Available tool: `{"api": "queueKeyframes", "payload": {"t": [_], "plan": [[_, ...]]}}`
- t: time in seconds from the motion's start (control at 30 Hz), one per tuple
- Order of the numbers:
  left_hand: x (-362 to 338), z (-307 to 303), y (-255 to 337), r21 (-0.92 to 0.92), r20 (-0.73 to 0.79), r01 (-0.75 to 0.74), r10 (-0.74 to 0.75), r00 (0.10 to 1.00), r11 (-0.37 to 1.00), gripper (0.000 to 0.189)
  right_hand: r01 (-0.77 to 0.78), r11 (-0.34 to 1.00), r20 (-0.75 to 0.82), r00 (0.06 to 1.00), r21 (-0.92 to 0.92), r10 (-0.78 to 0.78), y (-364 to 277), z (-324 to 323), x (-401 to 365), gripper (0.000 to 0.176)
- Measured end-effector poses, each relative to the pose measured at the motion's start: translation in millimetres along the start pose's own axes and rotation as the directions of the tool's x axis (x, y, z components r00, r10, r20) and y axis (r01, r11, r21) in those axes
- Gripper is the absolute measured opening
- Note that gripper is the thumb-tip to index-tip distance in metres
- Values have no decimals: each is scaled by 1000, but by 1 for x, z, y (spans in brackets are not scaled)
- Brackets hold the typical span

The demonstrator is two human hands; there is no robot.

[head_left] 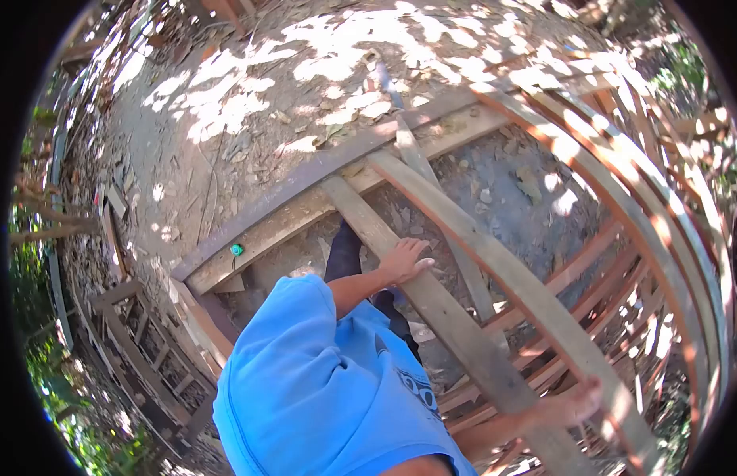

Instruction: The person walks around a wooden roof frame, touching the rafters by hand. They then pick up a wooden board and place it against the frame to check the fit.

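Left hand fingers lie apart, flat on the plank; right hand seemingly clamps its edge; long, stiff, likely heavy; grip well apart.

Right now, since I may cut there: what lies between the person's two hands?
In the head view, only a bare plank runs from the left hand toward the right hand; nothing rests on it.
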State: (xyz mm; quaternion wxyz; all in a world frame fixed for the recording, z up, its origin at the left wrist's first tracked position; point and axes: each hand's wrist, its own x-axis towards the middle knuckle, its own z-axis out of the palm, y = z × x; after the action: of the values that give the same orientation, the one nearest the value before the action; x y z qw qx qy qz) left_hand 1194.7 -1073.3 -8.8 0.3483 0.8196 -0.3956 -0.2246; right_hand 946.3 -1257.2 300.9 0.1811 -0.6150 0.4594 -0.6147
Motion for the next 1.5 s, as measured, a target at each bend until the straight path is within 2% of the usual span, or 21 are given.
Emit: {"api": "queueKeyframes", "payload": {"t": [0.03, 0.07, 0.1, 0.13, 0.17, 0.2, 0.23, 0.27, 0.3, 0.33, 0.43, 0.53, 0.63, 0.73, 0.83, 0.93, 1.03, 1.13, 1.33, 1.43, 1.5], "plan": [[2, -14, -19, -11, -36, 56, -56, 998, 998, 52, -253, 958, 110, 957, -134, 268, -12, 47, -19, 27], [4, -32, -38, -9, -40, 139, -139, 989, 990, 53, -309, 951, 384, 876, -13, 290, 3, 87, -42, 22], [7, -50, -55, -12, -42, 221, -221, 974, 975, 53, -221, 964, 561, 784, -147, 265, 5, 134, -71, 23], [12, -67, -78, -19, -41, 301, -301, 953, 953, 54, -283, 913, 649, 642, -294, 408, 0, 179, -106, 25], [14, -75, -109, 3, -47, 357, -356, 933, 934, 54, -229, 919, 788, 475, -320, 393, 51, 208, -144, 27], [19, -81, -143, 21, -58, 413, -412, 909, 910, 55, -2, 923, 878, 306, -385, 368, 34, 247, -179, 30], [26, -94, -174, 70, -27, 509, -509, 861, 858, 54, 121, 890, 897, 100, -440, 430, 32, 280, -214, 34], [29, -105, -204, 123, 12, 597, -603, 798, 793, 54, 183, 863, 857, -136, -471, 497, 58, 301, -251, 42], [28, -106, -240, 67, -122, 624, -615, 779, 778, 53, 252, 882, 875, -183, -399, 448, 81, 311, -288, 48], [29, -110, -278, 37, -144, 698, -688, 711, 715, 53, 308, 896, 889, -231, -318, 395, 100, 318, -319, 53], [44, -156, -358, 86, -46, 846, -846, 531, 526, 59, 529, 799, 821, -294, -286, 489, 137, 332, -373, 66], [43, -161, -438, 155, -147, 832, -820, 553, 533, 68, 604, 666, 655, -293, -438, 697, 130, 347, -395, 76], [57, -178, -479, 146, -41, 897, -903, 427, 418, 69, 671, 638, 579, -366, -378, 728, 140, 348, -407, 78], [73, -177, -497, 90, 47, 932, -936, 348, 351, 69, 696, 613, 524, -387, -373, 759, 145, 352, -411, 80], [91, -157, -503, 70, 54, 915, -917, 394, 397, 69, 692, 577, 449, -388, -434, 805, 137, 363, -411, 79], [112, -139, -498, 20, 75, 876, -874, 480, 483, 69, 713, 559, 482, -345, -423, 805, 135, 362, -413, 81], [132, -129, -485, 41, 80, 844, -844, 531, 535, 69, 721, 545, 452, -351, -428, 820, 134, 366, -414, 81], [143, -120, -477, 15, 64, 842, -841, 538, 540, 70, 799, 440, 340, -314, -409, 886, 130, 374, -416, 81], [153, -136, -469, -64, 216, 875, -849, 482, 480, 71, 793, 482, 374, -348, -373, 860, 137, 368, -417, 80], [148, -130, -474, -70, 132, 859, -849, 512, 507, 72, 818, 463, 340, -352, -341, 872, 135, 374, -418, 80], [145, -125, -480, -63, 130, 865, -856, 501, 497, 72, 817, 467, 337, -358, -339, 871, 133, 376, -417, 80]]}}
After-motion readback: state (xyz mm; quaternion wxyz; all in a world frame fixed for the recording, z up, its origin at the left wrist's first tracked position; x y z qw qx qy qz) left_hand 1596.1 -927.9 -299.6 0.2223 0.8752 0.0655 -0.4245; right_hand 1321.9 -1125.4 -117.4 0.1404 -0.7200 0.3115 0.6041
